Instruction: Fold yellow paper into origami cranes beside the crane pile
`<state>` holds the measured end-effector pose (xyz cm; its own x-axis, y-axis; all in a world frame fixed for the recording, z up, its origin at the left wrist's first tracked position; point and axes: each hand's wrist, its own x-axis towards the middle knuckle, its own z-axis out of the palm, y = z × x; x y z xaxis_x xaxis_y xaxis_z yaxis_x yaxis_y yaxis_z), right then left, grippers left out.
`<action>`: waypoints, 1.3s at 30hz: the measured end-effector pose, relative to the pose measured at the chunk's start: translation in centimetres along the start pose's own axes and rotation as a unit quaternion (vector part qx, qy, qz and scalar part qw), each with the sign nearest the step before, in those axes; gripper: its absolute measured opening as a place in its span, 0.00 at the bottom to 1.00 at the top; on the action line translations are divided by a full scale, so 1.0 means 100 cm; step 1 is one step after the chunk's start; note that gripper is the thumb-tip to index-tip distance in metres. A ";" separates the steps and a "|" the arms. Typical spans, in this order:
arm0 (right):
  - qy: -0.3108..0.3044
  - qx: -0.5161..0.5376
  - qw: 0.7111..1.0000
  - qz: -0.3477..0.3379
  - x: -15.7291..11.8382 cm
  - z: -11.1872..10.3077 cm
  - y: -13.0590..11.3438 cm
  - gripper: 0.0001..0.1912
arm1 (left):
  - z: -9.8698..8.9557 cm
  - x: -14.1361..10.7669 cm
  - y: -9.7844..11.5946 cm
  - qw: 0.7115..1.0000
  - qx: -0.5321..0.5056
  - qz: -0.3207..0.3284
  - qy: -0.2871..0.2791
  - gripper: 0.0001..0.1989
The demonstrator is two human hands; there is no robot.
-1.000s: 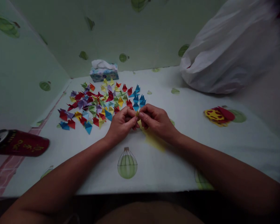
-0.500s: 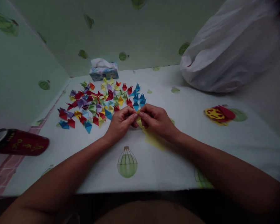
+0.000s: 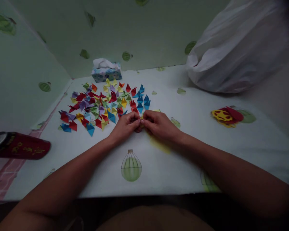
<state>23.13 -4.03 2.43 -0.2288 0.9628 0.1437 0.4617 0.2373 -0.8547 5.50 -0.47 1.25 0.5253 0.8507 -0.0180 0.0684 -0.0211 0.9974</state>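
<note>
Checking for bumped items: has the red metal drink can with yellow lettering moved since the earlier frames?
No: against the large green balloon printed on the white tablecloth, the can keeps its place; both shift slightly upward in view, suggesting camera motion.

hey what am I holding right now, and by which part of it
Your left hand and right hand pinch yellow paper between them. They cover much of it, so which part they grip cannot be told.
</note>
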 end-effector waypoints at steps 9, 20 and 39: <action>-0.001 -0.069 0.998 0.000 0.001 0.003 -0.002 0.11 | 0.000 0.002 0.000 0.999 0.019 -0.028 -0.005 0.06; -0.011 0.051 0.998 0.028 0.001 0.002 0.002 0.08 | -0.002 0.002 -0.004 1.000 0.018 0.020 0.009 0.09; 0.048 0.040 0.998 -0.013 0.000 -0.006 -0.006 0.18 | 0.004 -0.005 0.015 0.999 -0.018 0.009 -0.027 0.11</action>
<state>23.38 -4.11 3.26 -0.1542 0.9653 0.2108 0.3866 0.2553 -0.8862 5.66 -1.09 2.70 0.5705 0.8213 -0.0021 0.0274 -0.0165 0.9995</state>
